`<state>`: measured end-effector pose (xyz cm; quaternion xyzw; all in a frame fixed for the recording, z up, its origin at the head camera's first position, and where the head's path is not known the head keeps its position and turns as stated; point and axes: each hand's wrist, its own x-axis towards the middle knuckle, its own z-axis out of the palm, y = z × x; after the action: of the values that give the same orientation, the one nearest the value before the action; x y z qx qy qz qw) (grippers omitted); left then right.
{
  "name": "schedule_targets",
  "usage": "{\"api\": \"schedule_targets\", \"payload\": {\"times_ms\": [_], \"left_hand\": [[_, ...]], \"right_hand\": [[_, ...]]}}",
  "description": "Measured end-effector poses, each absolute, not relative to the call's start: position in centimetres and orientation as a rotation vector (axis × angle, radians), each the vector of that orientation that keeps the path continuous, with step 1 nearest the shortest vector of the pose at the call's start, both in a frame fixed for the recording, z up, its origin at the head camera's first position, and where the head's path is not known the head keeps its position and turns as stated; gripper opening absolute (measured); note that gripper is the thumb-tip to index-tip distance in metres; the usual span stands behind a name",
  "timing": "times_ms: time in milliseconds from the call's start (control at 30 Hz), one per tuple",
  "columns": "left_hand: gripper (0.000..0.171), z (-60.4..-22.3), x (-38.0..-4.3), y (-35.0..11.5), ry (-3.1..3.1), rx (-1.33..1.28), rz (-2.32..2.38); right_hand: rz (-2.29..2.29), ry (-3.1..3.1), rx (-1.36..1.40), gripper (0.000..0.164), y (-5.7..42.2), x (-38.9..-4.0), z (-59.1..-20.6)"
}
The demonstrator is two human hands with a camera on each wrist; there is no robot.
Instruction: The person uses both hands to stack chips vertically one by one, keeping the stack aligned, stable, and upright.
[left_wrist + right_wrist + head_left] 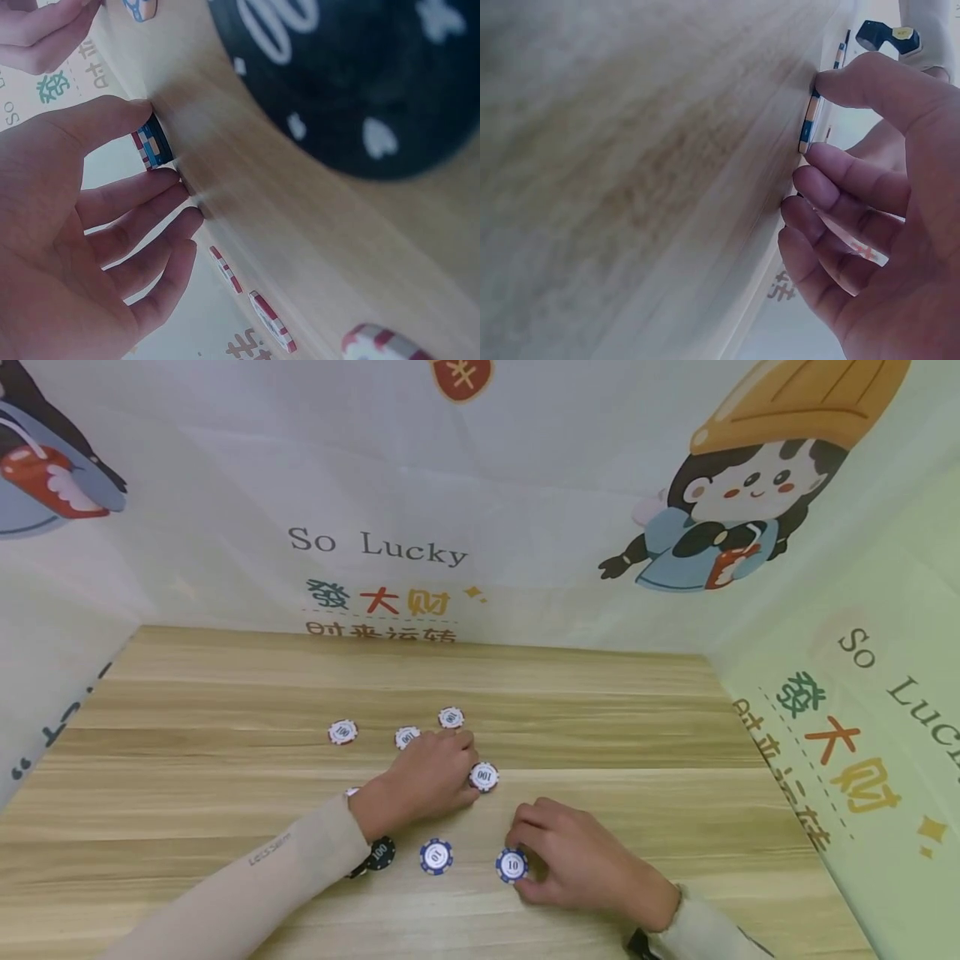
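My left grip (422, 781) is pinching a small chip stack (483, 777) by its rims, probably keeping it even. My right grip (568, 857) is holding a blue chip (512, 865) by its rim, farther than the stack from the far edge of the tabletop (637, 718), seemingly leaving its face uncovered.

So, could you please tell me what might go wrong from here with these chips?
The chip stack between the left thumb and finger has several layers, so an uneven squeeze from the left hand might slide them apart. The blue 10 chip pinched by the right hand is thin, so it could slip out. The left sleeve passes close to the black chip, and might knock it as the arm moves.
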<state>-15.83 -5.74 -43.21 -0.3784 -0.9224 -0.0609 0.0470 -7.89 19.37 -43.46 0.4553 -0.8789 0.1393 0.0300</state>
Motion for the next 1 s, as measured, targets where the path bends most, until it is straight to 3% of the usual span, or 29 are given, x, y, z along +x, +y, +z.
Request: {"api": "schedule_targets", "payload": {"times_ms": [1000], "left_hand": [[0.031, -43.0, -15.9, -5.8, -2.824, -1.145, -0.236]], "right_hand": [[0.414, -2.656, 1.356, 0.032, 17.9, -11.7, -43.1]]}}
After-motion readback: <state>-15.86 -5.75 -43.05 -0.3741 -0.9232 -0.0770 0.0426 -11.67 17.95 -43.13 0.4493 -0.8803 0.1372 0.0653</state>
